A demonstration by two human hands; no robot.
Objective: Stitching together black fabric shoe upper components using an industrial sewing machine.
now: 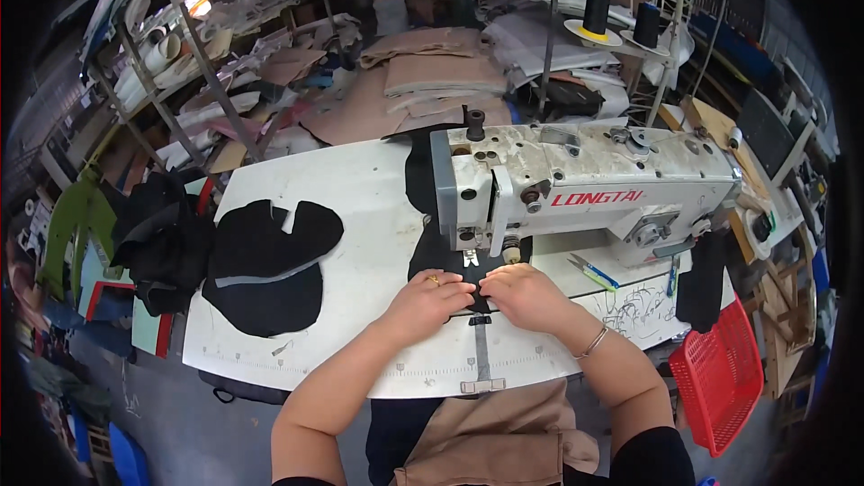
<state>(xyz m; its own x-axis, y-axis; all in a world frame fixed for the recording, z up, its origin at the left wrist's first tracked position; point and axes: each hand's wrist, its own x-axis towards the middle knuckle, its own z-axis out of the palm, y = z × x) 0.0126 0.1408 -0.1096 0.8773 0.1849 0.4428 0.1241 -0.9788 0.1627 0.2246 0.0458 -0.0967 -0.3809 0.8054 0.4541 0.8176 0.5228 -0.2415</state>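
A white sewing machine [585,189] stands on a pale table, its presser foot [471,257] just ahead of my hands. Black fabric [434,247] runs beneath the machine head and reaches back behind it. My left hand [430,304] presses on the fabric's near edge from the left, fingers drawn together, a ring on one finger. From the right, my right hand [522,297] pinches the same edge, its fingertips close to the left ones. Both sets of fingertips partly hide the cloth between them.
Cut black pieces [270,252] with a grey strip lie on the table's left, beside a black fabric pile [162,238]. Thread snips [594,272] lie right of my right hand. A red basket [720,378] sits at the lower right. Thread cones [596,11] stand behind the machine.
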